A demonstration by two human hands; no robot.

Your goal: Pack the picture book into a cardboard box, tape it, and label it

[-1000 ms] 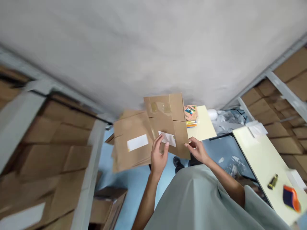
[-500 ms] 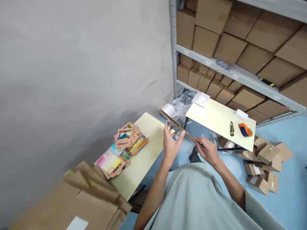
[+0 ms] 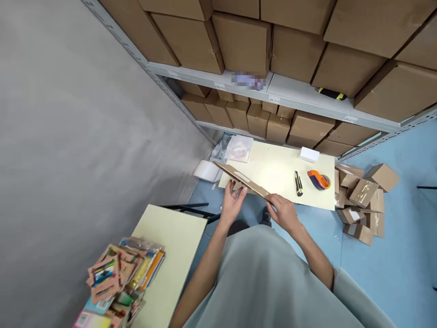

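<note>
A flat, folded cardboard box (image 3: 247,182) with a white label is held out in front of me, tilted and seen nearly edge-on. My left hand (image 3: 232,202) grips its near edge from below, thumb and fingers curled at the cardboard. At the other end, my right hand (image 3: 284,212) pinches the corner. Beyond the cardboard is a pale yellow table (image 3: 273,166). On it lie a black-and-yellow utility knife (image 3: 298,183), an orange-and-blue tape dispenser (image 3: 319,180), a white box (image 3: 309,154) and a clear plastic bag (image 3: 240,149).
Metal shelving (image 3: 290,98) packed with brown boxes stands behind the table. Small cardboard boxes (image 3: 363,193) are heaped on the blue floor at right. A second table (image 3: 167,232) at lower left carries a pile of colourful packets (image 3: 116,278). A white roll (image 3: 206,171) sits by the wall.
My view has turned right toward the shelving and the farther table. The flat cardboard, still in both hands, now shows more of its labelled face. The packet pile has shifted to lower left in view.
</note>
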